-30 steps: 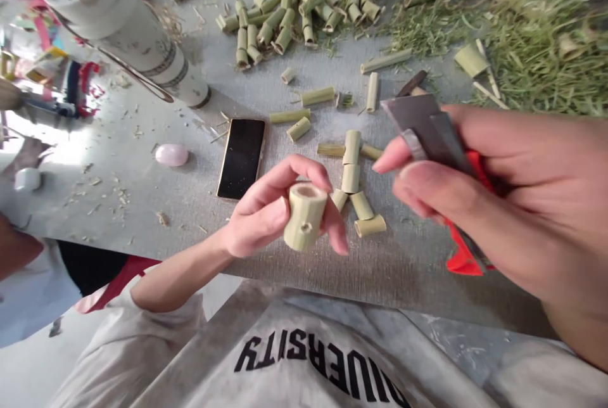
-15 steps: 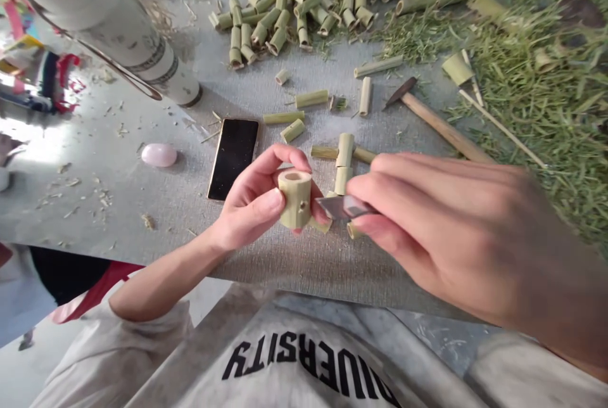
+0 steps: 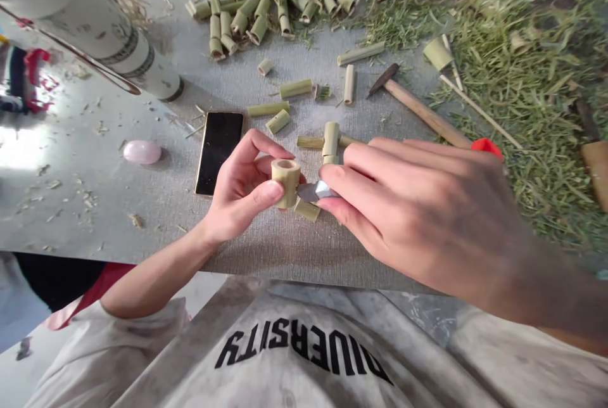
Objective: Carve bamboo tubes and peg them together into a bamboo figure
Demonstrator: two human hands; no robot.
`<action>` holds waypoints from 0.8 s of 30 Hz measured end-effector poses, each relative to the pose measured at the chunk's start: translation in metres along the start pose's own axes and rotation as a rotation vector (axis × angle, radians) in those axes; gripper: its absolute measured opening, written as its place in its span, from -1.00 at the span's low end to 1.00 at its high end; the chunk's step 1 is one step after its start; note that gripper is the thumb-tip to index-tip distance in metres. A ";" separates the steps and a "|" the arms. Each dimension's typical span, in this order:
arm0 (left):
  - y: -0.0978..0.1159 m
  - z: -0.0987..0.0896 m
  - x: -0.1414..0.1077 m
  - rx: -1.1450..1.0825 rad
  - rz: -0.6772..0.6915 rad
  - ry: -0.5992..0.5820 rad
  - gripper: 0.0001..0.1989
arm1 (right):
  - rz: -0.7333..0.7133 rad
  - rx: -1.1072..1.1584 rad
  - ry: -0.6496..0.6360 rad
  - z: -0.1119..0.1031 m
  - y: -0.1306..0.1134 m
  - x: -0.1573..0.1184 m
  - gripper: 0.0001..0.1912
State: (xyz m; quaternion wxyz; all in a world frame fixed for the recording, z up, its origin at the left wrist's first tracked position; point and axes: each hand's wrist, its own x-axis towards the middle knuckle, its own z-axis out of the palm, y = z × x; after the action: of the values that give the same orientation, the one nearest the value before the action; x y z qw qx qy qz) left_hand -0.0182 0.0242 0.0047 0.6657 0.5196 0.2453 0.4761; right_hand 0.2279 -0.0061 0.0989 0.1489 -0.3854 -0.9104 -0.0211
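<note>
A short hollow bamboo piece (image 3: 285,185) stands upright between the thumb and fingers of my left hand (image 3: 244,189), its open end facing up. My right hand (image 3: 403,205) is closed around a knife (image 3: 314,191), whose grey blade points left. The blade tip meets the right side of the bamboo piece, where the hole is hidden. Beneath my hands lies another cut bamboo piece (image 3: 307,210). Just beyond my right hand, a joined bamboo figure (image 3: 330,140) rests on the table, partly covered by that hand.
On the table (image 3: 180,243) are a black phone (image 3: 219,153), a pink oval object (image 3: 142,152) and a tall white bottle (image 3: 118,34). A hammer (image 3: 422,108) lies beyond my right hand. Bamboo pieces (image 3: 247,15) are heaped at the back, with green shavings (image 3: 498,78) at right.
The knife tip has moved in against the bamboo piece, where a small gap and a side hole showed before. The view has shifted, and a red object now shows behind my right hand.
</note>
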 end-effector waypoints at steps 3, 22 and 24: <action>0.000 0.001 0.002 -0.008 -0.018 0.027 -0.67 | 0.002 -0.111 0.044 0.002 -0.003 0.000 -0.69; 0.006 0.004 0.008 -0.148 -0.156 0.007 -0.66 | 0.012 0.062 -0.099 0.010 0.010 0.000 -0.61; 0.005 0.005 0.008 -0.119 -0.119 0.033 -0.67 | 0.025 0.102 -0.088 0.012 0.009 0.000 -0.62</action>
State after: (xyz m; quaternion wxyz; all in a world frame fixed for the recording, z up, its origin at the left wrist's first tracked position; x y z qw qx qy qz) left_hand -0.0132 0.0287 0.0126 0.7185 0.4558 0.2579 0.4577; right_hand 0.2316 0.0019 0.0865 0.1286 -0.3891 -0.9111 0.0440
